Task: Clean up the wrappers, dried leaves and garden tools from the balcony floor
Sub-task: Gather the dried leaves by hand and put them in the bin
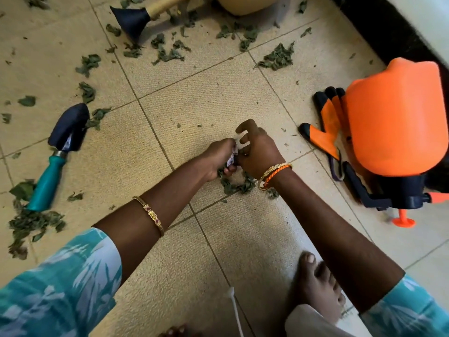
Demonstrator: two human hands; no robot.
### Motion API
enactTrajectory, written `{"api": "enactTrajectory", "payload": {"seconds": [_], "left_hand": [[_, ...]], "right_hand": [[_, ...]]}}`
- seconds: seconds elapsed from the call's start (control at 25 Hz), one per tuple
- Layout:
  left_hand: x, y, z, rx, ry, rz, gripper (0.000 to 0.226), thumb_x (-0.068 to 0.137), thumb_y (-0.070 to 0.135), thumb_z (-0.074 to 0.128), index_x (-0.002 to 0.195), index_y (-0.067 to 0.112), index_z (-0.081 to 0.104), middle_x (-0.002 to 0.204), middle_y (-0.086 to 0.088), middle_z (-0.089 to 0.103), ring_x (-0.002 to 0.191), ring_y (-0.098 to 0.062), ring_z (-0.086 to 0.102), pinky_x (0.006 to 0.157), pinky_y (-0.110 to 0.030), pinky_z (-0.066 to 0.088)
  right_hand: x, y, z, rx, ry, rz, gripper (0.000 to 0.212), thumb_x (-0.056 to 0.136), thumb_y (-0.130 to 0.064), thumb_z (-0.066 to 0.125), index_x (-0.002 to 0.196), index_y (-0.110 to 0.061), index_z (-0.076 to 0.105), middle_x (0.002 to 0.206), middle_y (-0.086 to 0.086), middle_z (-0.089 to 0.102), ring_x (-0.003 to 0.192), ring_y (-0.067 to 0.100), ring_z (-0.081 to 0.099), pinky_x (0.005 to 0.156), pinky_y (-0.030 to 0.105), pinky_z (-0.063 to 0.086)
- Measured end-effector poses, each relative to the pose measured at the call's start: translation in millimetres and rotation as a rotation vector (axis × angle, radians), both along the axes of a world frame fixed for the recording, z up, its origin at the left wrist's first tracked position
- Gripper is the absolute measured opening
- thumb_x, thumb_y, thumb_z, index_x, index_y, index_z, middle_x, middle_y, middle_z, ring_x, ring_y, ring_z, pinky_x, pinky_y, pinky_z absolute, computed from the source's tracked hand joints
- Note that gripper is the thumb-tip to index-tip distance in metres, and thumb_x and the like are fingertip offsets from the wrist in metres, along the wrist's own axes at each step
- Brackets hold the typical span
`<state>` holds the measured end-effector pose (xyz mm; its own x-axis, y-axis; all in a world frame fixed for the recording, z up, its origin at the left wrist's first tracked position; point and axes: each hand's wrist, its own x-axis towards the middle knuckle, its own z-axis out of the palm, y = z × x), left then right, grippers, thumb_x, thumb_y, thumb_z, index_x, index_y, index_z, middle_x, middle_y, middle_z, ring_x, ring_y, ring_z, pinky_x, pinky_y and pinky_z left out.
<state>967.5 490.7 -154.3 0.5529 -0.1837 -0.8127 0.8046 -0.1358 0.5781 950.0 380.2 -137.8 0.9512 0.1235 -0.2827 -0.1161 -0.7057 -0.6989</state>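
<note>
My left hand (pixel 220 158) grips a crumpled white wrapper (pixel 232 158) together with some dried leaves at the middle of the tiled floor. My right hand (pixel 257 152) meets it from the right, thumb and fingers pinching at the same wrapper, its index finger curled above. More dried leaves (pixel 239 186) lie just under both hands. A trowel (pixel 57 154) with a teal handle and dark blade lies at the left. A second tool (pixel 143 17) with a wooden handle and dark blade lies at the top.
Dried leaves (pixel 277 57) are scattered over the far and left tiles, with a heap (pixel 29 227) at the lower left. An orange sprayer (pixel 396 127) lies on orange-and-black gloves (pixel 326 127) at the right. My bare foot (pixel 318 285) stands at the bottom right.
</note>
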Motion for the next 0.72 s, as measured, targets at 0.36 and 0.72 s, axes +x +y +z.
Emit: {"api": "enactTrajectory", "payload": {"seconds": [0.36, 0.72], "left_hand": [[8, 23, 2, 0.027, -0.099, 0.114, 0.025, 0.088, 0.023, 0.054, 0.067, 0.017, 0.044, 0.056, 0.003, 0.040, 0.037, -0.007, 0.032, 0.036, -0.017, 0.023], [-8, 50, 3, -0.030, 0.010, 0.251, 0.027, 0.085, 0.016, 0.051, 0.063, 0.016, 0.035, 0.056, -0.001, 0.041, 0.038, -0.010, 0.029, 0.036, -0.016, 0.020]], "right_hand": [[-47, -63, -6, -0.274, 0.317, -0.182, 0.056, 0.072, -0.046, 0.074, 0.116, -0.018, 0.054, 0.114, 0.013, 0.046, 0.092, 0.027, 0.057, 0.075, 0.026, 0.045], [-70, 11, -33, -0.322, 0.014, -0.059, 0.071, 0.066, -0.055, 0.074, 0.122, -0.021, 0.047, 0.121, 0.012, 0.036, 0.111, 0.029, 0.041, 0.078, 0.038, 0.048]]}}
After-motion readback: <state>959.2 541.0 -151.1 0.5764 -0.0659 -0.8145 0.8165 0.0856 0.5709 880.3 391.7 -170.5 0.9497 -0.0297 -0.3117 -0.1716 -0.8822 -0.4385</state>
